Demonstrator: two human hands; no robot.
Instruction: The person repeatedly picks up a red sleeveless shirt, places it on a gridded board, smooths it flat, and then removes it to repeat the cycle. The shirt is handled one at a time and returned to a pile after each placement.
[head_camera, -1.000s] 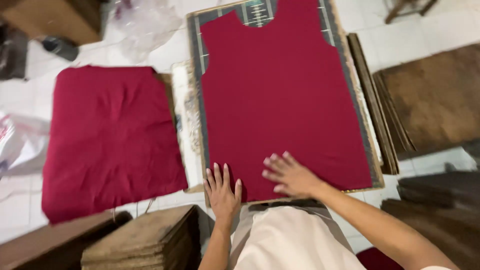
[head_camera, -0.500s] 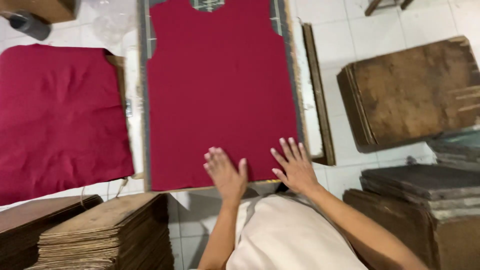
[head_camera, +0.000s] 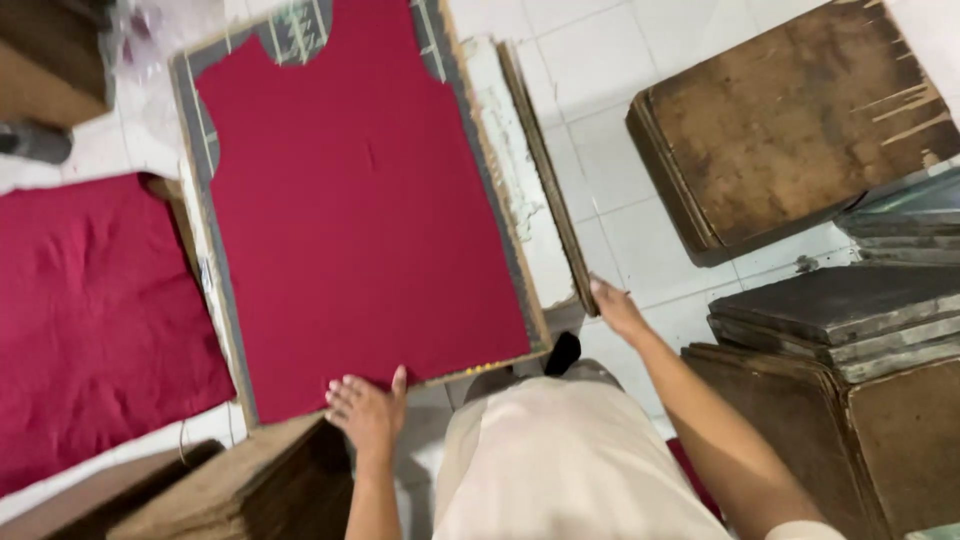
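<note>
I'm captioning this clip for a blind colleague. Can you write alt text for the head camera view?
Seen from above, a person's left hand rests flat on the near edge of a dark red cut fabric panel laid on a board, while the right hand touches the end of a thin board beside it. More red fabric lies left; stacked brown boards sit right on white tiles.

Stacked brown boards (head_camera: 790, 120) on white tiled floor (head_camera: 640, 240)
</note>
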